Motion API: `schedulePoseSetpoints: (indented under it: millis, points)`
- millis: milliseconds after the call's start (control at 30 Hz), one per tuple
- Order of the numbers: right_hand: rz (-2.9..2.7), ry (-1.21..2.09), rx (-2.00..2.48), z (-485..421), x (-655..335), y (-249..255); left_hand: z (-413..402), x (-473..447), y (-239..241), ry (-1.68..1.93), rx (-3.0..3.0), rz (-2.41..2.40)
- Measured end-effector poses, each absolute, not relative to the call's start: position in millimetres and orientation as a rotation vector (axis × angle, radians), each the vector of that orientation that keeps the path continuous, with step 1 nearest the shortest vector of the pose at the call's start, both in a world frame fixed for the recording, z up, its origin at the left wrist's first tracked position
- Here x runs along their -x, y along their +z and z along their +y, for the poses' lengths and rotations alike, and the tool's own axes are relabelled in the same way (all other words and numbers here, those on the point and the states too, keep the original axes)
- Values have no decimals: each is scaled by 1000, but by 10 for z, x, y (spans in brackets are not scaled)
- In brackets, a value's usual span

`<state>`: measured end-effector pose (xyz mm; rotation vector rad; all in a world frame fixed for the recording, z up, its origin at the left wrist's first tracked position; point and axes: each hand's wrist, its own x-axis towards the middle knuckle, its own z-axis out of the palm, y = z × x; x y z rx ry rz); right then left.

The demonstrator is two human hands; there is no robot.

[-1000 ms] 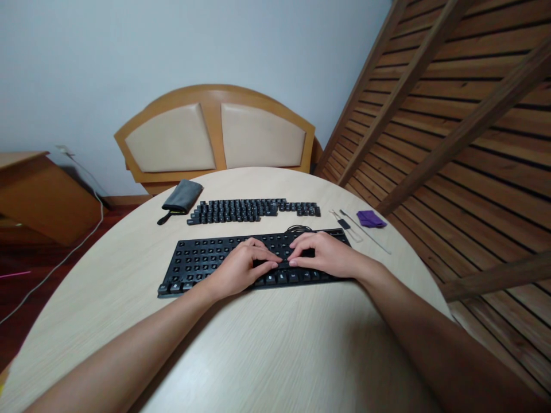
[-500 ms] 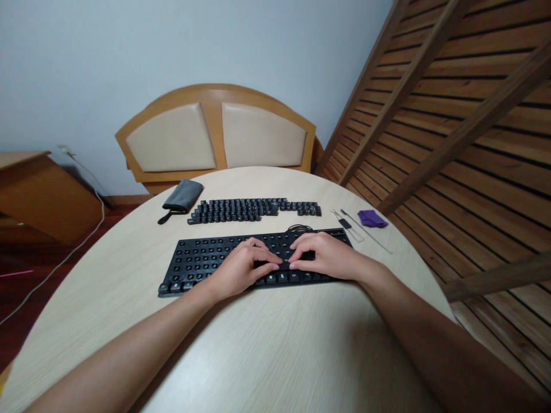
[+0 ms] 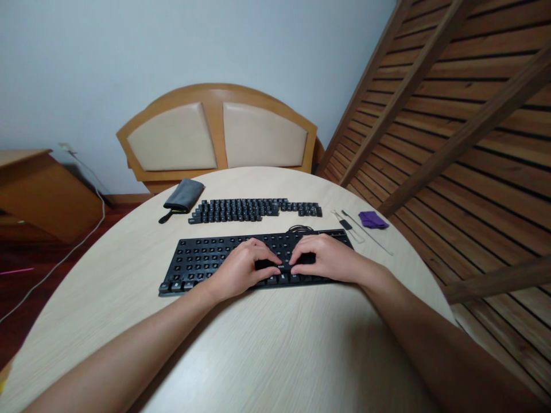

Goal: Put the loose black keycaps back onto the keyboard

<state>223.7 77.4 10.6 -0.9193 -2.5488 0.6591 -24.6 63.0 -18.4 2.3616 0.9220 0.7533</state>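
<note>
A pale wall (image 3: pixel 258 40) stood behind a padded wooden panel (image 3: pixel 218 135); slatted timber (image 3: pixel 465 133) lined the right, reddish floor (image 3: pixel 21 332) the left.

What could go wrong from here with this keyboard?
If the keyboard slips forward, it could scatter the loose keycaps laid out beyond it. The left hand and right hand are close together, so they might bump each other. A sideways sweep of the right hand could knock the wire tool by the keyboard's right end.

Keyboard (image 3: pixel 201 255) of matt, apparently smooth plastic
</note>
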Motion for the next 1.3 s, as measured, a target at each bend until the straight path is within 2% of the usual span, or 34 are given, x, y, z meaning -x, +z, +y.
schedulePoseSetpoints:
  millis: [767, 1300]
  points:
    - [-2531, 683, 868, 777, -2256, 61, 608, 245, -149, 738, -2443, 854]
    - [-2531, 709, 928, 771, -2244, 63, 526, 190, -57, 664, -2773, 798]
